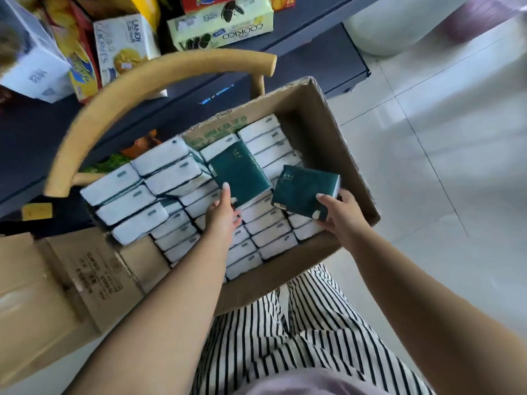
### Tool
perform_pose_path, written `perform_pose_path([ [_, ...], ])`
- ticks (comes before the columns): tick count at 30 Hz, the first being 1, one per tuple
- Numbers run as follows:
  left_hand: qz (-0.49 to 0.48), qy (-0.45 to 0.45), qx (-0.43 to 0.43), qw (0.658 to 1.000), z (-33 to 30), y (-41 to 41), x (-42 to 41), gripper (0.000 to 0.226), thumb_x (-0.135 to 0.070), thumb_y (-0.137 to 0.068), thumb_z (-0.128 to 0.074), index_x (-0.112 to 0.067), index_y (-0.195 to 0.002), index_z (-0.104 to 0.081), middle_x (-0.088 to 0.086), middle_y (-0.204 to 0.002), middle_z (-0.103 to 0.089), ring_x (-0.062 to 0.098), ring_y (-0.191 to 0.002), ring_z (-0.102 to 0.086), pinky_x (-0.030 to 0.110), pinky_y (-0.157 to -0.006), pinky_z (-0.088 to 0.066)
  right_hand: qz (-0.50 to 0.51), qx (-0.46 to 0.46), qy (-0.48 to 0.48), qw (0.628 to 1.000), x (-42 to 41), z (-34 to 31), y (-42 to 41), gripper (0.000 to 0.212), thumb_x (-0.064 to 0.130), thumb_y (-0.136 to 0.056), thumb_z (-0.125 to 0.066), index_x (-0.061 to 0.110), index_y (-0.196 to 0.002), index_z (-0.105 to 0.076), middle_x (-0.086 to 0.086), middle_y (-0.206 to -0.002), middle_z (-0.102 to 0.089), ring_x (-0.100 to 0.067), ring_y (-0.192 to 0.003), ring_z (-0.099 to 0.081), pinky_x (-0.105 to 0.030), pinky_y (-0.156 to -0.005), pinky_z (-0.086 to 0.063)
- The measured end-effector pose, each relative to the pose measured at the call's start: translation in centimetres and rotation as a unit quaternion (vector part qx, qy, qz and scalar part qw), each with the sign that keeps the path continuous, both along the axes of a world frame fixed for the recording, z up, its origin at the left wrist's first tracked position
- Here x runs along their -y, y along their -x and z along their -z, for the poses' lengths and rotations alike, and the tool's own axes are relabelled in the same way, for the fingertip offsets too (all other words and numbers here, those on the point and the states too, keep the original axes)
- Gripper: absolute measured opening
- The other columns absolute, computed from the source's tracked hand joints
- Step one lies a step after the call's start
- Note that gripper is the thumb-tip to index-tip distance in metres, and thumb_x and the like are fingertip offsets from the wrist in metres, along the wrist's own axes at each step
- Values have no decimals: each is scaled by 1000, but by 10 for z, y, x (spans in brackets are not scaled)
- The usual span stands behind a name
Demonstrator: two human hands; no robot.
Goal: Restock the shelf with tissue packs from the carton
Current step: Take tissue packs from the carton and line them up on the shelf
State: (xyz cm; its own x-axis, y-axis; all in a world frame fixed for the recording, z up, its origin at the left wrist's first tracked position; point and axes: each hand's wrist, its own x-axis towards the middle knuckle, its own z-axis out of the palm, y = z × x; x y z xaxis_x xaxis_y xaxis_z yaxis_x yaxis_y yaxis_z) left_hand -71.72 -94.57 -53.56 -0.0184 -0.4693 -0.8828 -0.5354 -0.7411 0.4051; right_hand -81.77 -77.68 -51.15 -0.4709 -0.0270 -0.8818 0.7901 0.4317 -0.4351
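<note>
Pale tiled floor (445, 143) along the right; dark shelf (299, 38) across the top, carrying biscuit boxes (222, 27) at its left and middle stretch. No tissue packs visible on the portion of shelf in view; whether any sit elsewhere on it cannot be told.

Open carton (322, 118) resting on a wooden chair, curved backrest (137, 89) arcing over the carton's far-left corner. Second, closed carton (51, 283) on the floor at lower left. Striped trousers (299, 337) at bottom centre, just below the open carton's near edge.

Carton nearly full: rows of tissue packs (265, 232) standing on edge, white sides up, packed from near wall to far wall. Looser pile toward the left wall, several packs tilted and overhanging the rim. Bare gap only at the far-right corner, where the inner wall shows.

Left pack (242, 178), green face up, lying tilted over the middle rows; left hand (222, 215) gripping its near end, thumb on top, remaining fingers tucked beneath.

Right pack (305, 192), green face up, lifted clear of the rows near the right wall; right hand (342, 212) pinching its near-right corner, thumb on top, fingers below.

Judgement: early stage. Two packs in hand, not yet on the shelf; bulk of the stock untouched in the carton. Remaining: carry both to the shelf, place, repeat many times.
</note>
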Motion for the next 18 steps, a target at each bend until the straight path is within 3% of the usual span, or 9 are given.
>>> perform_pose_path([
  [4, 3, 9, 18, 1000, 7, 10, -12, 33, -42, -91, -54, -16, -70, -51, 1, -68, -49, 11, -58, -45, 21, -58, -40, 15, 34, -12, 999, -7, 3, 5, 49, 32, -93, -54, 11, -134, -37, -5, -114, -51, -21, -102, -52, -40, -91, -51],
  [8, 31, 56, 27, 998, 14, 9, -16, 28, -34, -92, -56, -15, -71, -52, -2, -69, -54, 10, -58, -49, 20, -55, -42, -38, -28, -53, 997, -4, 9, 9, 54, 37, -90, -59, 8, -131, -42, -7, -118, -55, -22, -103, -56, -42, -92, -51],
  [11, 50, 20, 29, 998, 11, -5, -33, 22, -31, -94, -53, -13, -82, -54, -1, -69, -59, 9, -60, -53, 19, -51, -40, -78, -57, -68, 993, -5, 8, 10, 52, 39, -90, -58, 7, -128, -44, -8, -117, -57, -25, -105, -58, -44, -93, -51],
  [13, 100, -36, 45, 993, 7, -21, -51, 22, -33, -95, -50, -14, -86, -57, 0, -73, -62, 10, -62, -55, 20, -53, -40, -124, -72, -71, 987, -7, 5, 9, 48, 39, -91, -57, 8, -125, -45, -9, -115, -58, -24, -99, -59, -42, -88, -53],
  [15, 148, -76, 53, 985, 2, -36, -62, 30, -37, -95, -48, -12, -83, -59, 2, -75, -64, 13, -64, -57, 24, -59, -43, -170, -85, -72, 979, -8, 2, 6, 43, 37, -93, -54, 9, -125, -45, -6, -109, -55, -19, -91, -56, -31, -73, -53],
  [16, 162, -64, 55, 983, -1, -39, -62, 34, -39, -95, -47, -11, -79, -58, 3, -73, -64, 14, -63, -57, 25, -60, -44, -187, -89, -70, 976, -9, 3, 5, 43, 35, -94, -53, 10, -127, -44, -4, -107, -54, -17, -89, -54, -25, -66, -49],
  [18, 203, 29, 76, 976, -7, -42, -53, 40, -42, -94, -47, -12, -67, -54, 2, -65, -58, 17, -60, -52, 29, -61, -43, -213, -95, -65, 970, -9, 4, 3, 42, 32, -94, -53, 9, -129, -45, -3, -109, -55, -16, -89, -53, -23, -65, -43],
])
